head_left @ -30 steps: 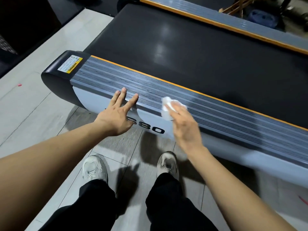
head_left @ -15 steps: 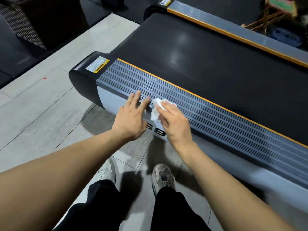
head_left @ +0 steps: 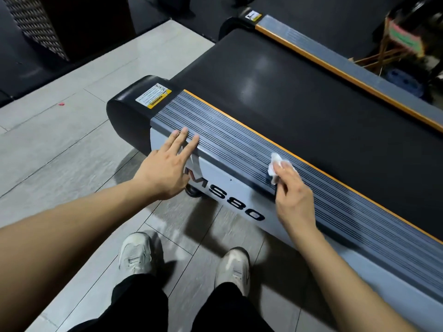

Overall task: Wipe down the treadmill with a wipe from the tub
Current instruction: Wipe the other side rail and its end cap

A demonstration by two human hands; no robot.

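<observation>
Fingers [head_left: 286,170] of the right hand [head_left: 293,200] are curled down on the wipe [head_left: 274,167], pressing the crumpled white wad onto the ribbed side rail [head_left: 225,142] of the treadmill [head_left: 299,111]. The left hand [head_left: 165,168] lies flat on the same rail, fingers straight and slightly apart, towards the black end cap [head_left: 129,111]. Best to run the wipe along the grooves, not across them, with steady pressure, refolding once it soils. Beyond the left fingertips a yellow-edged sticker [head_left: 153,95] reads "WARNING"; below both hands the grey side panel shows "MS80". The tub is not in view.
</observation>
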